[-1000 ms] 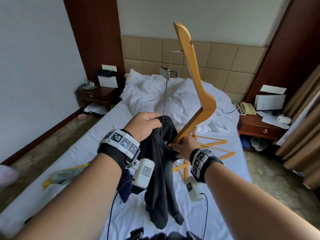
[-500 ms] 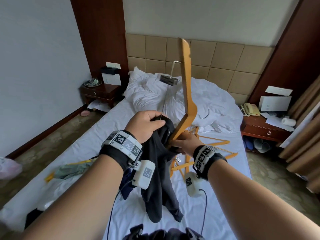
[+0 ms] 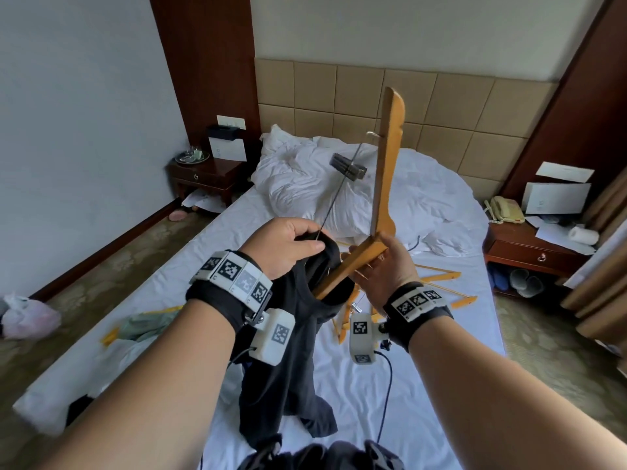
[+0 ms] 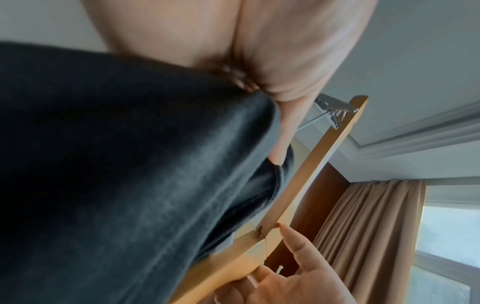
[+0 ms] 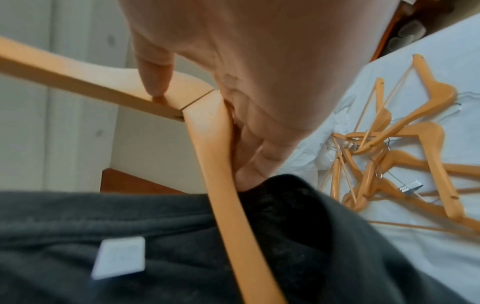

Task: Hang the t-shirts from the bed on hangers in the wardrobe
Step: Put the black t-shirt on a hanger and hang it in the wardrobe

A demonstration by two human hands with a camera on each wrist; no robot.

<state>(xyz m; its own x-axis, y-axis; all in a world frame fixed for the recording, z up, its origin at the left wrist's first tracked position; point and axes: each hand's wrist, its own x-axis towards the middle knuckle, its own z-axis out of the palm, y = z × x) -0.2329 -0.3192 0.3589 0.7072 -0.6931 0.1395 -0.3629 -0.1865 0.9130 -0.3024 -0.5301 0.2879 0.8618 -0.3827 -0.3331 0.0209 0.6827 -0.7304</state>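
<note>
Head view looks forward and down along bed [image 3: 210, 262] from its foot. Left wrist view points up, close under hand. Right wrist view looks down, close. All share wooden hanger [image 3: 383, 198] and dark t-shirt [image 3: 288, 361].

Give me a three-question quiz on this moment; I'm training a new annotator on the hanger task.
1. True or false: one arm of the orange wooden hanger is inside the neck of the dark grey t-shirt.
2. Which hand grips the shirt's collar? A) left hand B) right hand
3. Fill in: the spare wooden hangers lie on the ____.

Key: 1 true; 2 A; 3 white bed.
</note>
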